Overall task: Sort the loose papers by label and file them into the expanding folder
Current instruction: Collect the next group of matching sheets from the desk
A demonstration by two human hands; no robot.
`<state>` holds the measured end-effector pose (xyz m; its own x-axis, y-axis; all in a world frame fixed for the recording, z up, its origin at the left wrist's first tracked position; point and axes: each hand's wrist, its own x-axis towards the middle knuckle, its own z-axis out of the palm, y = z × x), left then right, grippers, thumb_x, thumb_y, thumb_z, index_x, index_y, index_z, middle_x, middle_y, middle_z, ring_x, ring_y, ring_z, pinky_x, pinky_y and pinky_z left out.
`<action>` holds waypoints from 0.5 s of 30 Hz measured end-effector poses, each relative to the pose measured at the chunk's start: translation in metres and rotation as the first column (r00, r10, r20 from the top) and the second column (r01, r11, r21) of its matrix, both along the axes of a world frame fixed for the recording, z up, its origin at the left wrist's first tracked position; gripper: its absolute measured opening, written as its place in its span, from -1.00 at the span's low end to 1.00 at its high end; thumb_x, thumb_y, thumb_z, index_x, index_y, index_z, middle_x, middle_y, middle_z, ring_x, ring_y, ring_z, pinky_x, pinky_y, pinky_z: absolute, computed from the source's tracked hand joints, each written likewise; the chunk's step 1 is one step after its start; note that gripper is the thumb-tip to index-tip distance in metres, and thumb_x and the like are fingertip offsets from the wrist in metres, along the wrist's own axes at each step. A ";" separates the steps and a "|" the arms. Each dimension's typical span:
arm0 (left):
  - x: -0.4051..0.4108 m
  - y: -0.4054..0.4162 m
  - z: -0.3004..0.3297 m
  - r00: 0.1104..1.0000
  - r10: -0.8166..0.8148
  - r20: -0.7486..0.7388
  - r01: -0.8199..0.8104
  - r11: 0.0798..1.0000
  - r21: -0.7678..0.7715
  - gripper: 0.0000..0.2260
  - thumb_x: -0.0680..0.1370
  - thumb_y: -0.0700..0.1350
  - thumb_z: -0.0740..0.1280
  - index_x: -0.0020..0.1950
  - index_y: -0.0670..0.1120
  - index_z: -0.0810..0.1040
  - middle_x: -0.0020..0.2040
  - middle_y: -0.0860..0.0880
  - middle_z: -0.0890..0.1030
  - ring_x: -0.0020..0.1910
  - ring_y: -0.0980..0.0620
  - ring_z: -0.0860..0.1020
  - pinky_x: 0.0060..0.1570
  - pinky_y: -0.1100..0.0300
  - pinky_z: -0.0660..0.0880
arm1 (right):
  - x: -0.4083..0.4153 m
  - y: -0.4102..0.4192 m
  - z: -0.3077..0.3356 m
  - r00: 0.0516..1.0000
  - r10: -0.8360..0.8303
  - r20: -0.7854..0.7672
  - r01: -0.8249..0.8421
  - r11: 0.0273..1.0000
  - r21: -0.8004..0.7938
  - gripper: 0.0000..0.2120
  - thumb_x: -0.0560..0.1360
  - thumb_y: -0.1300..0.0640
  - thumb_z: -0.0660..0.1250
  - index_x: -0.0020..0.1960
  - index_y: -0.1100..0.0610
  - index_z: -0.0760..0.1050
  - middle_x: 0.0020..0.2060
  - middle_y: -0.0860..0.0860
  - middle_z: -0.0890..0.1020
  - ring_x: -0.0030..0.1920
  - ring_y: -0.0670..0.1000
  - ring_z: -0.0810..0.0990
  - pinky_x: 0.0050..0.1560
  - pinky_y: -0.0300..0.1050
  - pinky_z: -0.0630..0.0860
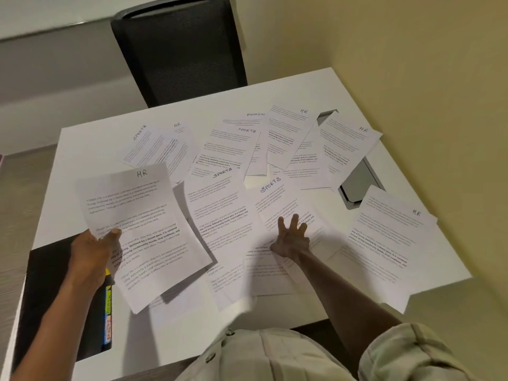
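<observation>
Left hand (pixel 92 250) pinches 1 HR sheet (pixel 137 229) by its left edge over the worktop's (pixel 82 149) near-left corner, right hand (pixel 290 237) spread flat on a SPORTS sheet (pixel 277 204) mid-worktop; paper's light, floppy, slick, so probably best lifted by an edge or corner.

shirt (pixel 275 356): pale beige, buttoned front, small round buttons | right sleeve (pixel 406 350): rolled above the elbow, creased cuff | forearms: bare | hands: bare, no rings visible
</observation>
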<state>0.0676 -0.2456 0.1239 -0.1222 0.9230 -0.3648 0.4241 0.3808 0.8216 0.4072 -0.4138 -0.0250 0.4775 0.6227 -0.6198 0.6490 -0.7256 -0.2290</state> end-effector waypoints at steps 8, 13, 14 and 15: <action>0.029 -0.015 -0.009 0.998 -0.039 0.044 0.041 0.998 -0.039 -0.92 0.57 -0.17 0.40 0.04 -0.02 0.61 0.03 -0.15 0.66 -0.09 -0.17 0.63 -0.04 0.01 0.55 | 0.046 -0.013 -0.002 0.947 -0.286 -0.143 0.319 0.883 0.345 -0.50 0.47 0.08 0.35 0.36 0.18 0.37 0.37 0.17 0.31 0.31 0.20 0.37 0.28 -0.01 0.39; 0.079 -0.023 -0.020 0.971 -0.192 0.139 0.196 0.980 -0.015 -0.79 0.60 -0.24 0.35 0.24 -0.20 0.56 0.18 -0.34 0.59 -0.22 0.02 0.56 -0.15 0.16 0.46 | 0.085 -0.046 0.005 0.905 -0.389 0.174 0.283 0.854 0.437 -0.66 0.50 0.16 0.29 0.25 0.22 0.44 0.17 0.17 0.46 0.14 0.15 0.44 0.13 -0.05 0.46; 0.087 -0.024 -0.021 0.966 -0.214 0.147 0.219 0.976 -0.018 -0.77 0.60 -0.24 0.35 0.25 -0.23 0.56 0.17 -0.34 0.59 -0.25 0.01 0.54 -0.17 0.16 0.47 | 0.093 -0.052 0.005 0.866 -0.444 0.230 0.319 0.845 0.429 -0.65 0.48 0.14 0.30 0.24 0.20 0.44 0.16 0.17 0.46 0.12 0.14 0.45 0.06 -0.05 0.50; 0.096 -0.025 -0.023 0.959 -0.229 0.164 0.238 0.971 -0.032 -0.76 0.60 -0.24 0.35 0.26 -0.25 0.55 0.16 -0.34 0.59 -0.26 0.00 0.55 -0.14 0.13 0.49 | 0.102 -0.058 0.006 0.819 -0.504 0.274 0.376 0.832 0.408 -0.64 0.46 0.12 0.31 0.23 0.20 0.43 0.14 0.18 0.45 0.10 0.15 0.46 -0.01 -0.04 0.53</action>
